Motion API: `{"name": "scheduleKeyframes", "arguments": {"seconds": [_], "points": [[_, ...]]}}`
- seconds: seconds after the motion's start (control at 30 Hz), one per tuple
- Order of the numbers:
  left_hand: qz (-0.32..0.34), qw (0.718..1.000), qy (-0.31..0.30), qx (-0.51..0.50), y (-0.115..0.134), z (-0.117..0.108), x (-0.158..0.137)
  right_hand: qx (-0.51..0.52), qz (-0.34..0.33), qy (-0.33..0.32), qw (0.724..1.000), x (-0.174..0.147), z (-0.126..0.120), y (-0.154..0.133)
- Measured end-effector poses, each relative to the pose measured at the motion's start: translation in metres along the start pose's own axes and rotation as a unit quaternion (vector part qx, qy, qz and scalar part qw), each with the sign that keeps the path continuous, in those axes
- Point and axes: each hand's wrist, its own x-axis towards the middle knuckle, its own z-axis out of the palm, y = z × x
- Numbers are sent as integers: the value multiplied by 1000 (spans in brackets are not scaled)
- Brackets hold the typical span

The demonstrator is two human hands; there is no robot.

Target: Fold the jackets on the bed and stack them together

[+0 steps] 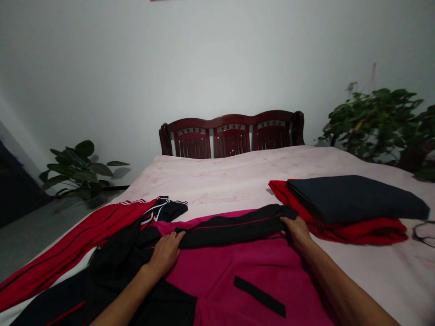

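Note:
A magenta and black jacket [217, 267] lies spread on the bed in front of me. One black sleeve [234, 228] with a thin pink stripe is laid crosswise over its upper part. My left hand [167, 250] is closed on the left part of this sleeve, fingers pressed together on the cloth. At the sleeve's right end, my right hand [295, 228] pinches the fabric between thumb and fingers. The jacket's other black part [118, 267] bunches under and beside my left forearm.
Red and navy sportswear [91, 231] lies along the bed's left side. On the right, a folded dark blue garment [356, 197] rests on a red one [370, 230], with glasses [424, 235] nearby. Behind the pink sheet [217, 174] stands a wooden headboard [231, 136]. Plants [81, 170] flank the bed.

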Motion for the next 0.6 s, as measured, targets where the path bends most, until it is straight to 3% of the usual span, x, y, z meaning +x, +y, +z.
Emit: {"name": "scheduleKeyframes", "arguments": {"seconds": [0.23,0.33,0.4,0.47,0.6], "points": [[8,997,-70,-33,-9,-34,5,-100,-12,-2,995,6,-14,-11],[1,999,-28,-33,5,-45,2,-173,-65,37,982,-2,-21,-26],[16,999,29,-38,20,-45,2,-287,-178,94,937,-10,-20,-35],[44,996,73,-39,36,-37,5,-405,-308,111,854,-20,-12,-39],[36,995,88,2,48,-1,15,-536,-461,2,707,-30,6,-18]]}}
